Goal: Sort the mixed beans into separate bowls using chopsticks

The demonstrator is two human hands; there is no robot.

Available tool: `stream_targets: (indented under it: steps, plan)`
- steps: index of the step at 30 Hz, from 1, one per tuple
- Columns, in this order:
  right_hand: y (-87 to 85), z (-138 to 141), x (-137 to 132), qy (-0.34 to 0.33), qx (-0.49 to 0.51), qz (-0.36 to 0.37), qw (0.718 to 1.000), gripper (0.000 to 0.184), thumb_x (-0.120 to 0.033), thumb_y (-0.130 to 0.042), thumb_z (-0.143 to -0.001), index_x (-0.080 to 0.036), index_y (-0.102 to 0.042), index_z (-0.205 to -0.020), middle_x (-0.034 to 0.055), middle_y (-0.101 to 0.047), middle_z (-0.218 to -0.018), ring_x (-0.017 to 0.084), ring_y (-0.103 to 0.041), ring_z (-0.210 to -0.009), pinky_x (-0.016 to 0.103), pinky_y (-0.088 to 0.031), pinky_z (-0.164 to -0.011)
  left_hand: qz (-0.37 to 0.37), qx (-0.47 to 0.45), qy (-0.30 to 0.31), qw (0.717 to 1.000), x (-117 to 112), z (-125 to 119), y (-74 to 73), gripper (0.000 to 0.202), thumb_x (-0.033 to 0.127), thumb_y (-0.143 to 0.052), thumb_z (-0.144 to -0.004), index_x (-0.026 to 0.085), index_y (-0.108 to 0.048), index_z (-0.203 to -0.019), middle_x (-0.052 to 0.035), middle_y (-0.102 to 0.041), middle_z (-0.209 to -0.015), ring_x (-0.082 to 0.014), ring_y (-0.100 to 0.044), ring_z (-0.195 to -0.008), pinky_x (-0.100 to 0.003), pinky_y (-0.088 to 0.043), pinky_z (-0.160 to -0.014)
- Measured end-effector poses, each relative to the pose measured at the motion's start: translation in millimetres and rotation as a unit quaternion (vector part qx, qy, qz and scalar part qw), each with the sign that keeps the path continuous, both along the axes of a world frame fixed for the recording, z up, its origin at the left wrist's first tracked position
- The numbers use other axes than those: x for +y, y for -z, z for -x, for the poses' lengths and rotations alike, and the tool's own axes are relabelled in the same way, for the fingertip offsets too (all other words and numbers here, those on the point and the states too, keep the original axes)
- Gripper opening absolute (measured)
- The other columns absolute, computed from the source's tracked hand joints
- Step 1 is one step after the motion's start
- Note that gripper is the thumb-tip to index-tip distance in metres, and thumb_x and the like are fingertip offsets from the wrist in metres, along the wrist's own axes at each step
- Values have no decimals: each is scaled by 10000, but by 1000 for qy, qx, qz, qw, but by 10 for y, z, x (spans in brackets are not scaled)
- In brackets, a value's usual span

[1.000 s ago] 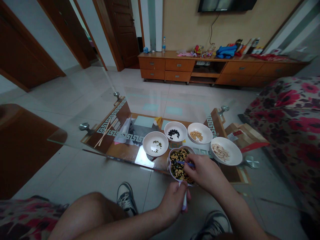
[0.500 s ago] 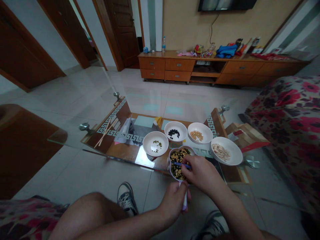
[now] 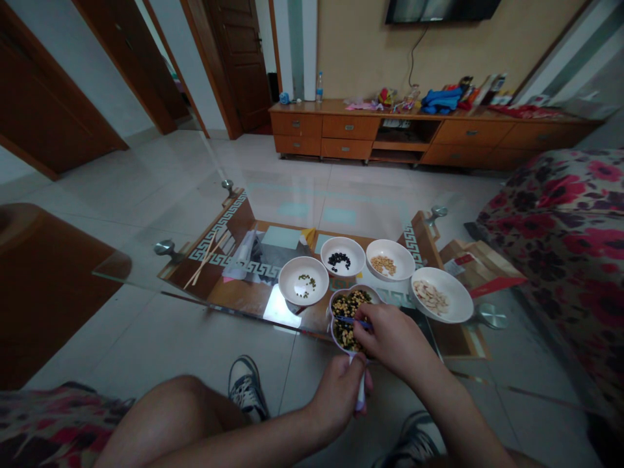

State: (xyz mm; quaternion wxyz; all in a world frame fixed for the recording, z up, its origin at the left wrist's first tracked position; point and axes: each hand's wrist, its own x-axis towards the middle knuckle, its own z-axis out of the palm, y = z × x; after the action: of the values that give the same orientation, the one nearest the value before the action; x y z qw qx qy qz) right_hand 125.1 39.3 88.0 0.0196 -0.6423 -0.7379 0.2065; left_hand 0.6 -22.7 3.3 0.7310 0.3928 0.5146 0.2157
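Observation:
My left hand (image 3: 340,393) is closed around the handle of a pale, scallop-edged bowl (image 3: 374,292), near the table's front edge. Mixed yellow, green and dark beans (image 3: 347,335) cover the bottom of this bowl. My right hand (image 3: 390,331) pinches slim blue tweezers (image 3: 347,319), whose tips reach in among the beans; my fingers hide their other end. Beyond it stand several round white bowls: one with a few green beans (image 3: 307,284), one with black beans (image 3: 340,261), one with yellow soybeans (image 3: 383,264) and one with pale flat seeds or slices (image 3: 429,296).
The bowls stand on a glass-topped table (image 3: 195,286) with metal posts. Chopsticks (image 3: 201,263) lie at its left, and a paper bag (image 3: 480,266) is beyond its right side. A wooden cabinet (image 3: 346,127) runs along the far wall; a flowered sofa (image 3: 575,221) is at the right.

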Motion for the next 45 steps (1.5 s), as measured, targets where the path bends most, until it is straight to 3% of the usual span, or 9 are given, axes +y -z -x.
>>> stream_targets:
  steps: [45]
  plan:
    - [30, 4, 10, -8, 9, -10, 1000, 163, -256, -539, -888, -207, -691, -860, 64, -724, -840, 199, -661, -767, 271, -350, -630, -1, 10, 8, 1000, 16, -3, -5, 713, 893, -291, -719, 219, -500, -623, 32, -406, -413, -120, -417, -391, -247, -305, -428]
